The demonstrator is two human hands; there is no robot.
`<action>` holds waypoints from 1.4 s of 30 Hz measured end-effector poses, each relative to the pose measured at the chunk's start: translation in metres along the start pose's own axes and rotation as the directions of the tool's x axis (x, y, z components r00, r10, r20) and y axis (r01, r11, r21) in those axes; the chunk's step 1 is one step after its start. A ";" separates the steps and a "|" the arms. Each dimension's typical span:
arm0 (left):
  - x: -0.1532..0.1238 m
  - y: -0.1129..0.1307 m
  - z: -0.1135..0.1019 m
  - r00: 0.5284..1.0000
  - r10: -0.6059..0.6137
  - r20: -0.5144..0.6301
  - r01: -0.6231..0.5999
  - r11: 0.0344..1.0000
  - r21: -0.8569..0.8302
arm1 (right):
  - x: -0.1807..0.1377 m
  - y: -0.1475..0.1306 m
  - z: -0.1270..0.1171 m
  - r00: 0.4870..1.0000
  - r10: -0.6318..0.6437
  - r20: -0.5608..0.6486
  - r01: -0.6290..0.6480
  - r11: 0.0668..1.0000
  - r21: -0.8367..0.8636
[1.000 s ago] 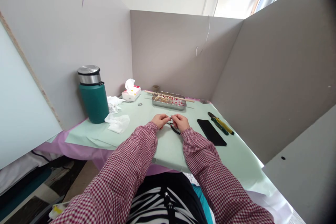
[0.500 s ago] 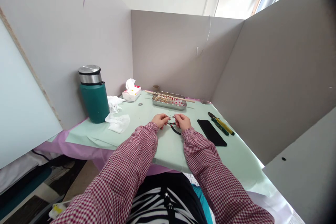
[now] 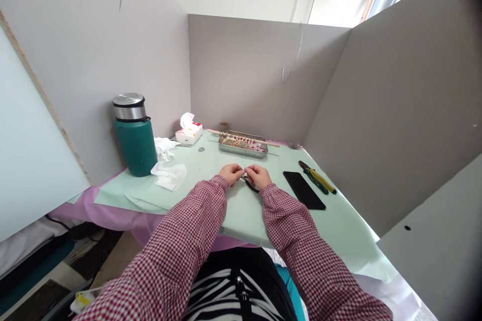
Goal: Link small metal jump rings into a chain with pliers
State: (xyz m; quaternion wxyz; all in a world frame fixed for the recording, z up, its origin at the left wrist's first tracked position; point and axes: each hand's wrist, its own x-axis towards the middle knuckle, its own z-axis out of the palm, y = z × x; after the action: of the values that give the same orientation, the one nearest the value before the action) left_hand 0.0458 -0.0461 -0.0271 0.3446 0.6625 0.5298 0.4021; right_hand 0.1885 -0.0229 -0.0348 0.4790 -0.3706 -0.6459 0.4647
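My left hand (image 3: 231, 174) and my right hand (image 3: 257, 176) rest close together on the pale green table cover (image 3: 241, 210), fingers curled. Between their fingertips they pinch a tiny pale piece (image 3: 244, 168), too small to name. A dark-handled tool (image 3: 250, 185), perhaps pliers, lies just under my right hand; whether that hand grips it is unclear. Both red-checked sleeves reach in from below.
A metal tray (image 3: 243, 144) of small beads stands behind the hands, with a wooden stick (image 3: 271, 143) across it. A teal flask (image 3: 134, 135), crumpled tissues (image 3: 169, 175) and a tissue box (image 3: 187, 133) lie left. A black phone (image 3: 303, 189) and green-yellow pliers (image 3: 317, 177) lie right. Grey partition walls (image 3: 244, 75) enclose the table.
Both hands stay in place; the fingers shift slightly around the small piece. Nothing else has moved.
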 end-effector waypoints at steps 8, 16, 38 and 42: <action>-0.001 0.002 0.001 0.999 0.009 -0.043 -0.004 0.994 0.106 | 0.000 -0.001 0.001 1.000 0.017 -0.013 -0.017 1.000 -0.025; -0.002 0.004 0.000 0.995 0.061 -0.075 -0.045 0.979 0.199 | 0.001 0.002 0.000 1.000 0.015 -0.016 -0.016 0.999 -0.039; -0.002 0.004 0.001 0.991 0.103 -0.090 -0.084 0.977 0.197 | 0.000 0.002 0.000 1.000 0.016 -0.023 -0.018 0.998 -0.062; -0.002 0.003 0.001 0.990 0.103 -0.094 -0.083 0.976 0.200 | 0.000 0.002 0.000 1.000 0.023 -0.016 -0.025 0.997 -0.075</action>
State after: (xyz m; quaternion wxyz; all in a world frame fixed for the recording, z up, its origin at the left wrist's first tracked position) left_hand 0.0476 -0.0486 -0.0246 0.2306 0.6954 0.5523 0.3976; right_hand 0.1890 -0.0222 -0.0364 0.4641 -0.3997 -0.6548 0.4428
